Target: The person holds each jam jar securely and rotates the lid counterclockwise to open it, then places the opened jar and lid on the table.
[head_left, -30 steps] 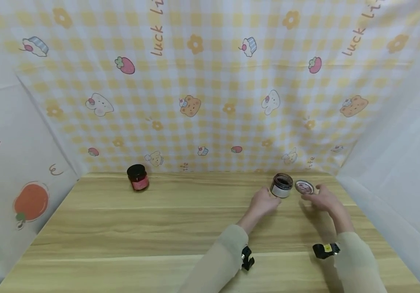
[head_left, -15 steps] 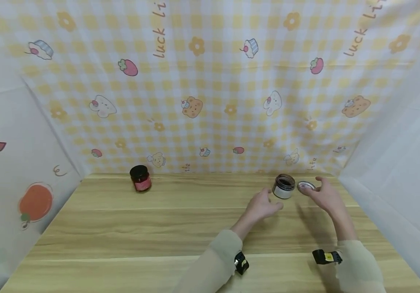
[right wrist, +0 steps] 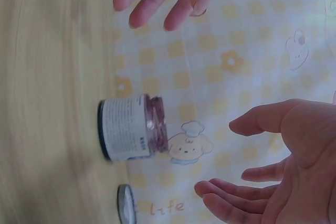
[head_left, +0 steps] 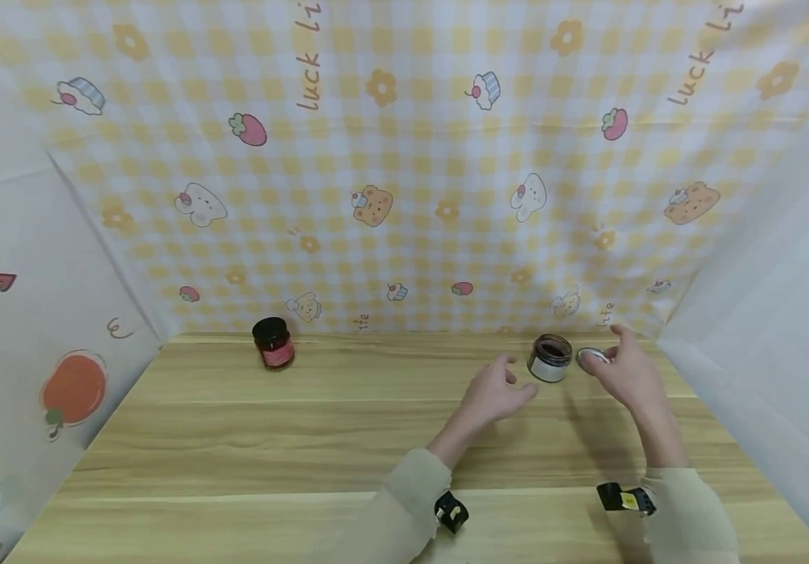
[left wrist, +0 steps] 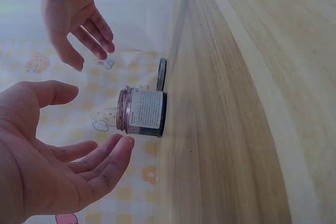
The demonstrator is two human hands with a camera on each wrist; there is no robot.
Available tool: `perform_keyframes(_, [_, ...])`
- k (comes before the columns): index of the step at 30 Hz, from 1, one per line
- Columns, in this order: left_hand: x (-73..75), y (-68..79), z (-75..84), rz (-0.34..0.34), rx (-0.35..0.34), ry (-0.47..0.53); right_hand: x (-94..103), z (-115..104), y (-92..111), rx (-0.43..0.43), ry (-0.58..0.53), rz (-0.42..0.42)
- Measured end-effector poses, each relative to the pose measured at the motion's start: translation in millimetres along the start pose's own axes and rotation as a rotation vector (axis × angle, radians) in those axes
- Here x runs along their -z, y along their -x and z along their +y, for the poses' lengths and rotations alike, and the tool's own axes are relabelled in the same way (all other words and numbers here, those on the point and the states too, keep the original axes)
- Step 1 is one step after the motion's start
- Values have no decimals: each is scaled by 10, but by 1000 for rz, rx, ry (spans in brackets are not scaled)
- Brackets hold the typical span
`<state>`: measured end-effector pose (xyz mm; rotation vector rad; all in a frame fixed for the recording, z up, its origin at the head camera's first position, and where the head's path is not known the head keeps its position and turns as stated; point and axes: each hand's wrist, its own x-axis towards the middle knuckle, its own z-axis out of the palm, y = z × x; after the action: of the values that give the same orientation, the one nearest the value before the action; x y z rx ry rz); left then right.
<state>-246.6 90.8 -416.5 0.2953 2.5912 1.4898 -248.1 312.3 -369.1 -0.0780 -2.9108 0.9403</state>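
Observation:
An uncapped glass jar (head_left: 550, 359) with dark contents and a white label stands upright at the back right of the table. Its round lid (head_left: 584, 356) lies flat on the wood just to the right. To the jar's left, my left hand (head_left: 492, 392) is held apart from it with relaxed, spread fingers and nothing in them. My right hand (head_left: 631, 374) overlaps the lid in the head view. Seen from the right wrist, that right hand (right wrist: 294, 166) hovers off the jar (right wrist: 131, 128) and the lid (right wrist: 126, 204), its fingers loose and holding nothing.
A second jar (head_left: 273, 343), with a black lid and a pinkish-red label, stands at the back left of the wooden table (head_left: 249, 454). Behind the table hangs a yellow checked cloth (head_left: 418, 157). Pale sheets (head_left: 785, 298) close off both sides.
Both hands have let go: the left has drawn back leftward from the jar, the right has lifted off the lid, which now lies on the table. The head view has shifted slightly.

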Motion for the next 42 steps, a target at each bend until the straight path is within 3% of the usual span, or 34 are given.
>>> perform_keyframes(10, [170, 82, -56, 32, -66, 65, -62, -256, 61, 76, 15, 84])
perform_keyframes(20, [307, 159, -108, 85, -92, 132, -184, -453, 61, 121, -60, 68])
perform_keyframes(31, [444, 198, -334, 174, -132, 89, -394, -488, 19, 363, -89, 82])
perform_keyframes(42, [654, 254, -428, 231, -123, 80, -523, -627, 9, 427, -111, 79])
